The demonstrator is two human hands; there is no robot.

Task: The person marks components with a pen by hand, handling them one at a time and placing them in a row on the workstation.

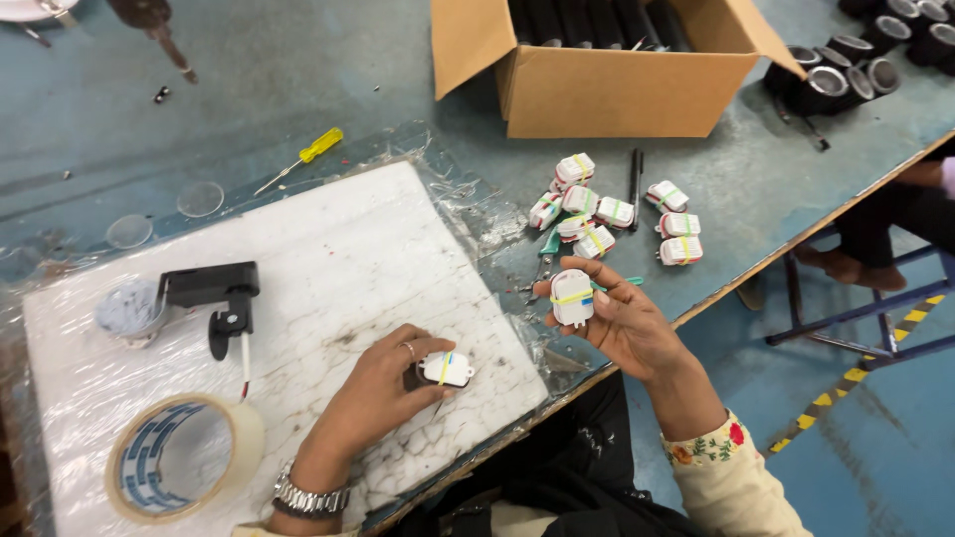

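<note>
Two of these little white plastic units in play: my left hand point(383, 383) pins one point(446, 369) on the white foam board point(328, 259) so it sits steady, my right hand point(617, 318) grips another point(572, 297) upright, close to the loose pile point(597, 209).

Glossy white plastic module point(572, 297), matt cardboard box point(607, 89), cracked foam board point(328, 298)
</note>
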